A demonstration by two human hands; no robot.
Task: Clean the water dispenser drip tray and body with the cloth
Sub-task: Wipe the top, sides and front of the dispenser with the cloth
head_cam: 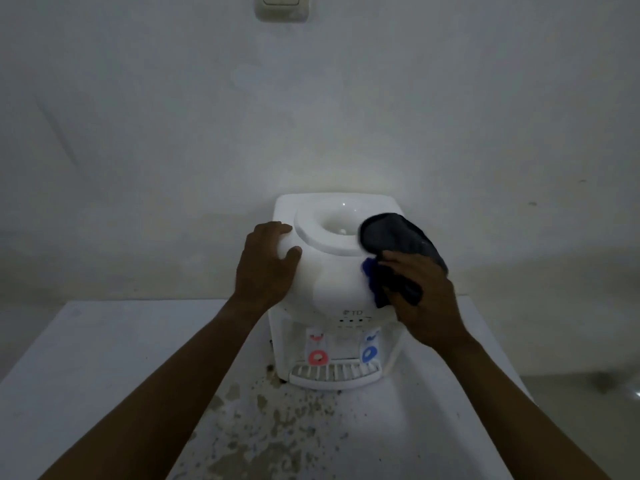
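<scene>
Two hands | left hand [266,265] flat, empty, on one dispenser [325,282] | right hand [427,299] gripping one cloth [394,244]

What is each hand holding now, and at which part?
The right hand presses the dark cloth by its near end onto the dispenser top. The left hand holds nothing; it rests flat on the dispenser's top left.

the water dispenser [332,282] looks like smooth white plastic, glossy in the top funnel where a highlight shows. its drip tray [334,374] is slotted white plastic. the cloth [398,244] is soft, matt dark fabric with a blue part. the table [104,358] is white, its near surface chipped and rough. the far wall [173,116] is matt.
</scene>
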